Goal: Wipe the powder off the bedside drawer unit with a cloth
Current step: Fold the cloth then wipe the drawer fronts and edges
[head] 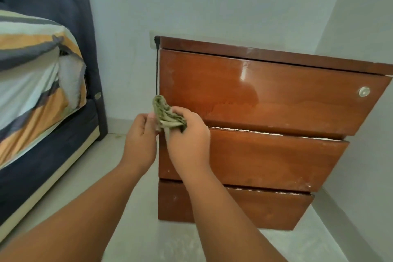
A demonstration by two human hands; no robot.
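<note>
Head view: the right hand [188, 136] grips a bunched green cloth [168, 116] in front of the unit's [265, 161] left edge, level with the bottom corner of the top drawer [287, 91]; the left hand [140, 137] pinches the cloth's near edge, as if refolding it. I judge the job part done: the top drawer shines in its upper half, but a pale film shows lower down, and powder [265, 133] lines the ledges of the two lower drawers. No brand, label or writing can be read anywhere
</note>
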